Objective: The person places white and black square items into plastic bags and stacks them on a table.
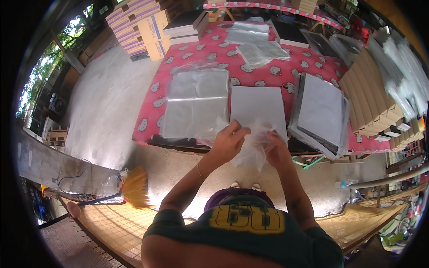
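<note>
Both hands pinch a clear plastic bag (253,149) held just over the near edge of the table. My left hand (229,140) grips its left side, my right hand (277,149) its right side, and the bag hangs crumpled between them. Right behind the bag a white sheet-like book (258,107) lies flat on the red patterned tablecloth (214,53). A stack of clear bags (195,102) lies to the left of it.
A pile of bagged books (321,114) sits to the right, with a row of brown cardboard pieces (368,96) beyond. More bags (261,51), dark books (185,24) and cartons (138,20) lie at the back. A broom (132,187) rests on the concrete floor left of me.
</note>
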The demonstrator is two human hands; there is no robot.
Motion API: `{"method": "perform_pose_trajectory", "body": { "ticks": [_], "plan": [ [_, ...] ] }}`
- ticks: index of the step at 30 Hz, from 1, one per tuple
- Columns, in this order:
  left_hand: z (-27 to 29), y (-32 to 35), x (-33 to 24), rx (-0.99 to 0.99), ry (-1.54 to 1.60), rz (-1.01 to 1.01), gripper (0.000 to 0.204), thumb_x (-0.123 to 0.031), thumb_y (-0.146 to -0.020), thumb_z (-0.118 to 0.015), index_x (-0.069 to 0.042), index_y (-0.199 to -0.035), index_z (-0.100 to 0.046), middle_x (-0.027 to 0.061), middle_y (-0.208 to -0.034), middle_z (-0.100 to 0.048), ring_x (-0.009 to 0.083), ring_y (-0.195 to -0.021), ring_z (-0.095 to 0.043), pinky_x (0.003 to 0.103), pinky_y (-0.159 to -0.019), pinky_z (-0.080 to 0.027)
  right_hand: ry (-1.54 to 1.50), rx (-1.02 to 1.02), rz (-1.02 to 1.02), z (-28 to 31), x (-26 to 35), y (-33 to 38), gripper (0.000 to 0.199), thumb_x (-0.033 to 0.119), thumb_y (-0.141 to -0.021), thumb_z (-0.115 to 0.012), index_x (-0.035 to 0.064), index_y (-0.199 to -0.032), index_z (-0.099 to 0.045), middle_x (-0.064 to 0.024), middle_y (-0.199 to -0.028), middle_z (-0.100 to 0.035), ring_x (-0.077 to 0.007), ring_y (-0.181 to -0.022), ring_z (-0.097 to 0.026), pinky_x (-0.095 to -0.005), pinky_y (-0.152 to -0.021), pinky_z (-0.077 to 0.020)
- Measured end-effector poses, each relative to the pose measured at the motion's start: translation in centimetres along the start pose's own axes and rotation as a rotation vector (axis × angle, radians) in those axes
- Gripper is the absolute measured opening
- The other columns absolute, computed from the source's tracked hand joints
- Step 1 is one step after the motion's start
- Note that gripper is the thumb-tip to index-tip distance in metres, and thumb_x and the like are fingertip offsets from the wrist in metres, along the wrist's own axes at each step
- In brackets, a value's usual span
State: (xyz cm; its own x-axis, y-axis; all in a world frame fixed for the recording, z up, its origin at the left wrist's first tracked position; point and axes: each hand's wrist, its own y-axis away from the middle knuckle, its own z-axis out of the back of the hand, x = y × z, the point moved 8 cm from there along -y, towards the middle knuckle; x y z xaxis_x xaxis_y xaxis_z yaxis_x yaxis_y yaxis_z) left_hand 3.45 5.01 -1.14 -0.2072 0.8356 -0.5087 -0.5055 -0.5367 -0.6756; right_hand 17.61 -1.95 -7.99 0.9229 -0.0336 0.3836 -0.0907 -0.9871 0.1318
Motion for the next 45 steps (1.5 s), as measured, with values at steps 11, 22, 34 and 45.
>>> {"method": "perform_pose_trajectory", "body": {
  "ticks": [11,22,34,45],
  "plan": [
    [-2.7,-3.8,-3.6,0.704,-0.251,-0.123,0.034,-0.005,-0.075,-0.061,-0.003,-0.109,-0.065,0.0226,-0.11,-0.057,0.0342,-0.093,-0.06,0.042,-0.08,-0.048,2.104,0.513,0.289,-12.5,3.7,2.8,0.017,0.013,-0.082,-0.064,0.006,-0.097,-0.061,-0.0104,-0.09,-0.052,-0.0245,-0.082,-0.058,-0.0356,-0.068,-0.0476],
    [5.8,-3.4,-1.7,0.165,-0.299,-0.44,0.036,-0.014,-0.082,-0.063,0.0,-0.115,-0.057,0.0197,-0.081,-0.062,0.0297,-0.067,-0.061,0.038,-0.068,-0.05,2.574,-0.092,-0.048,-0.6,12.2,4.8,0.027,0.03,-0.083,-0.066,0.0024,-0.084,-0.065,-0.0145,-0.106,-0.054,-0.0297,-0.09,-0.06,-0.0374,-0.077,-0.0483],
    [2.4,-3.6,-2.2,0.209,1.316,0.631,0.033,-0.033,-0.096,-0.05,-0.002,-0.086,-0.054,0.0081,-0.084,-0.063,0.0156,-0.08,-0.063,0.028,-0.07,-0.052,1.518,0.643,-0.411,0.9,4.5,6.6,0.031,0.035,-0.097,-0.047,0.007,-0.101,-0.06,-0.0039,-0.073,-0.062,-0.0142,-0.073,-0.06,-0.0323,-0.072,-0.0478],
    [-1.9,1.4,0.2,0.552,1.359,0.851,0.063,-0.057,-0.087,-0.054,0.0,-0.114,-0.056,0.0163,-0.116,-0.058,0.0172,-0.085,-0.06,0.033,-0.074,-0.049,1.16,0.636,-0.451,1.7,4.5,8.5,0.029,0.038,-0.086,-0.064,0.0093,-0.087,-0.06,-0.0062,-0.079,-0.059,-0.0149,-0.069,-0.057,-0.026,-0.059,-0.0446]
  ]
}}
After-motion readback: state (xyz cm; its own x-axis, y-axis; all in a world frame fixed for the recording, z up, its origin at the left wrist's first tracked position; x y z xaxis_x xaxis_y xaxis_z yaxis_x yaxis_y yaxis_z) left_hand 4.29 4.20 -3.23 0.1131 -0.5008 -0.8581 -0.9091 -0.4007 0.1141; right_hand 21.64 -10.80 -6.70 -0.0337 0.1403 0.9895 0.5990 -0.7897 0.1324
